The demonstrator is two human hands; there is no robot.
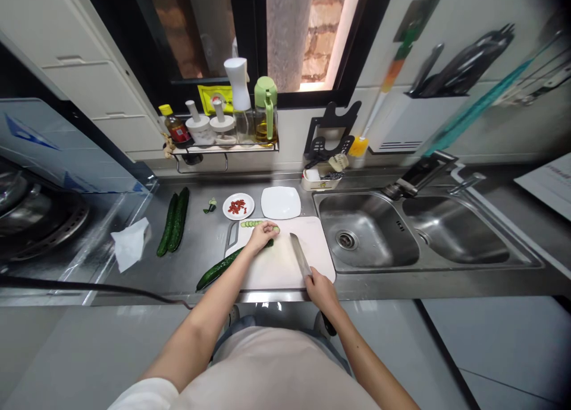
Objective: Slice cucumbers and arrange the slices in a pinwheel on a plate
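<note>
Steel counter: cutting board, two cucumbers, plates, paper.

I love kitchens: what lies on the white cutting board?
On the board lie cucumber slices, plus part of a long cucumber. The right hand holds a knife over the board. The left hand and forearm hide whatever lies beneath them.
</note>
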